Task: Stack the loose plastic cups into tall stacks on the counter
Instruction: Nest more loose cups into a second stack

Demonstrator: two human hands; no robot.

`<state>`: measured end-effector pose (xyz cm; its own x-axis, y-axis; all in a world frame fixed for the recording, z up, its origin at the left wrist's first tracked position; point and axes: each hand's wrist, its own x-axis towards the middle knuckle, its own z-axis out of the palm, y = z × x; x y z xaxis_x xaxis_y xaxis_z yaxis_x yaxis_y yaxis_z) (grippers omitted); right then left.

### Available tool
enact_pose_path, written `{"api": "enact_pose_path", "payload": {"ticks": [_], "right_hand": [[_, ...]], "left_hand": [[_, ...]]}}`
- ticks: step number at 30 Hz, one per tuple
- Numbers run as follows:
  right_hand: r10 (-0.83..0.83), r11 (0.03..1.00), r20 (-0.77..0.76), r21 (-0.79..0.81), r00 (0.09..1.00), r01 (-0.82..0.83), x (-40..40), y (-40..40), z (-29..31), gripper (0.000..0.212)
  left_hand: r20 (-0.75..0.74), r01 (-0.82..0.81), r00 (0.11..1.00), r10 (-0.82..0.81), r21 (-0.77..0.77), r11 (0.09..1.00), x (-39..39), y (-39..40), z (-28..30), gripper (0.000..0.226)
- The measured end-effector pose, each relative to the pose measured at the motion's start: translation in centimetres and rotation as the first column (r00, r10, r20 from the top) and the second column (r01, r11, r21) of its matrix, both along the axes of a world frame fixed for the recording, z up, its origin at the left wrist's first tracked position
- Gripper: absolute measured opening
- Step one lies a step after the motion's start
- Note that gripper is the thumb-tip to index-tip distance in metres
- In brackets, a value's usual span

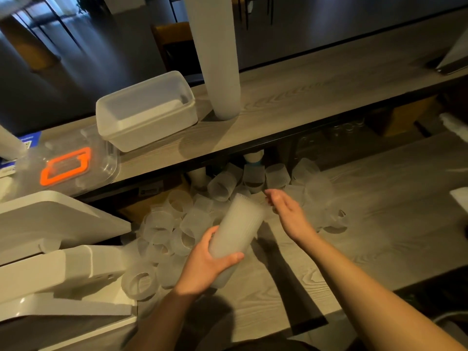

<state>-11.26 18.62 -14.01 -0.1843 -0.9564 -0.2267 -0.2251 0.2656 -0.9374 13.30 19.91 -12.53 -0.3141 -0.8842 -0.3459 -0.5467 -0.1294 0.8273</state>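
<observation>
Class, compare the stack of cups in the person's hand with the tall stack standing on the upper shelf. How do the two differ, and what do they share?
The held stack is short; the shelf stack is much taller, running out of the top of the frame. The held stack is tilted, gripped near its base by the left hand; the shelf stack stands by itself on the upper shelf. Both are nested, frosted, translucent cups.

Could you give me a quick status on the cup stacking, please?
Left hand grips short stack, tilted. Right hand open, empty, beside its top. Loose cups lie heaped on lower counter. Nothing blocking.
</observation>
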Motion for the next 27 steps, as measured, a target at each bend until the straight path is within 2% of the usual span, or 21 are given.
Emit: {"api": "enact_pose_path", "payload": {"ticks": [1, 2, 4, 5, 6, 8, 10, 13, 16, 20, 23, 25, 27], "right_hand": [[-0.094, 0.996, -0.133, -0.001, 0.987, 0.095, -0.8, -0.5, -0.6, 0.056], [-0.155, 0.987, -0.315, -0.019, 0.936, 0.157, -1.8, -0.9, -1.2, 0.053], [-0.134, 0.989, -0.642, -0.036, 0.755, 0.145, -3.8, -1.8, -2.4, 0.061], [-0.076, 0.994, -0.748, -0.005, 0.660, 0.108, -4.5, -2.2, -2.8, 0.069], [-0.001, 0.996, -0.812, 0.048, 0.584, 0.069, -5.0, -2.7, -3.3, 0.077], [0.134, 0.988, -0.862, 0.157, 0.488, 0.005, -5.6, -3.4, -4.0, 0.089], [0.213, 0.974, -0.869, 0.225, 0.446, -0.026, -6.0, -3.9, -4.8, 0.088], [0.246, 0.968, -0.878, 0.245, 0.411, -0.056, -6.3, -4.3, -5.6, 0.076], [0.259, 0.966, -0.878, 0.241, 0.403, -0.098, -6.2, -4.1, -5.8, 0.069], [0.324, 0.945, -0.849, 0.307, 0.418, -0.110, -6.6, -3.8, -6.4, 0.077], [0.292, 0.956, -0.845, 0.256, 0.447, -0.140, -6.7, -3.4, -6.0, 0.073], [0.223, 0.975, -0.799, 0.173, 0.559, -0.142, -6.0, -3.0, -5.0, 0.074], [0.097, 0.995, -0.645, 0.052, 0.758, -0.083, -4.9, -2.4, -3.6, 0.075]], "left_hand": [[-0.021, -0.005, 1.000, 0.005, 0.012, 1.000, -0.1, -0.1, 0.0, 0.089], [-0.040, -0.011, 0.999, 0.012, 0.023, 1.000, -0.2, -0.2, 0.0, 0.086], [-0.064, -0.027, 0.998, 0.030, 0.042, 0.999, -0.4, -0.4, -0.1, 0.083], [-0.068, -0.037, 0.997, 0.041, 0.050, 0.998, -0.4, -0.5, -0.1, 0.083], [-0.067, -0.047, 0.996, 0.051, 0.057, 0.997, -0.4, -0.5, -0.2, 0.083], [-0.061, -0.061, 0.996, 0.066, 0.069, 0.996, -0.3, -0.5, -0.5, 0.082], [-0.043, -0.075, 0.996, 0.079, 0.073, 0.994, -0.2, -0.6, -0.8, 0.083], [-0.031, -0.086, 0.996, 0.088, 0.077, 0.993, 0.0, -0.8, -1.1, 0.087], [-0.043, -0.081, 0.996, 0.084, 0.069, 0.994, 0.0, -0.8, -1.0, 0.089], [-0.084, -0.104, 0.990, 0.109, 0.059, 0.993, -0.2, -0.7, -0.7, 0.085], [-0.082, -0.087, 0.992, 0.093, 0.064, 0.994, 0.1, -0.5, -0.7, 0.086], [-0.060, -0.068, 0.996, 0.071, 0.057, 0.996, 0.4, -0.4, -0.7, 0.088], [-0.039, -0.054, 0.998, 0.056, 0.043, 0.998, 0.7, -0.2, -0.8, 0.090]]}}
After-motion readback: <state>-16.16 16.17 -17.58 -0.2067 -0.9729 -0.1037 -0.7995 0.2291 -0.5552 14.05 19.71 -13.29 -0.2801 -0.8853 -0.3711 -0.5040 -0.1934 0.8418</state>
